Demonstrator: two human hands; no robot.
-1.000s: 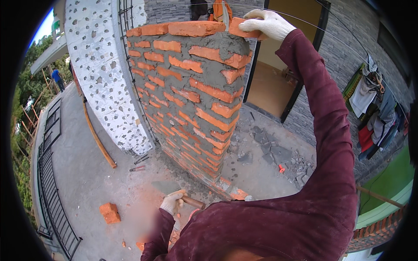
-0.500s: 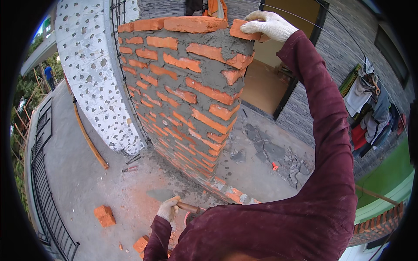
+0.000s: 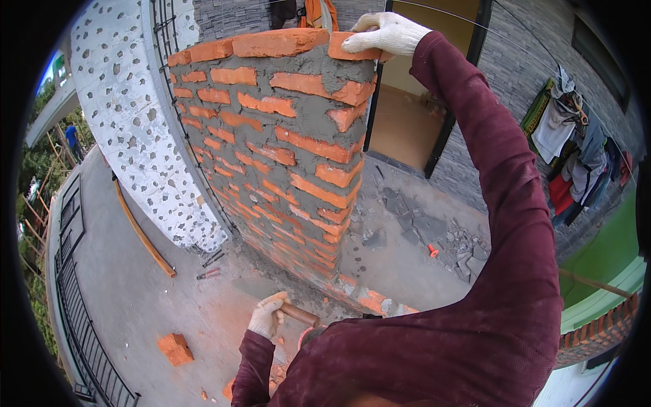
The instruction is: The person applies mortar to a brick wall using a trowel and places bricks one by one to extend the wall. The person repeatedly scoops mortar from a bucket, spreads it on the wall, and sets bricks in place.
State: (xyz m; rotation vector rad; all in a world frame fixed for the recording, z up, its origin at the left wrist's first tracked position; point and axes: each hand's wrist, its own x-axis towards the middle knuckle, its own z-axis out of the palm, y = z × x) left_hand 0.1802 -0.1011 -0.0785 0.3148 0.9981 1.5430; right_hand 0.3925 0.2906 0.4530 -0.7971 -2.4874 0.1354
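A brick wall with grey mortar joints rises in front of me. At the right end of its top course, my gloved right hand grips an orange brick, which rests on the mortar. A narrow gap separates that brick from the long brick to its left. Low down by the wall's foot, my gloved left hand is closed round a trowel; its wooden handle points right and its grey blade blends with the floor.
Loose bricks lie on the floor at lower left. A pitted white column flanks the wall's left. Broken slabs litter the ground at right, below hanging clothes. A black railing edges the left; a distant person stands beyond.
The right hand and its brick have come closer to the neighbouring brick, narrowing the gap. My view has shifted slightly. The left hand still holds the trowel low down.
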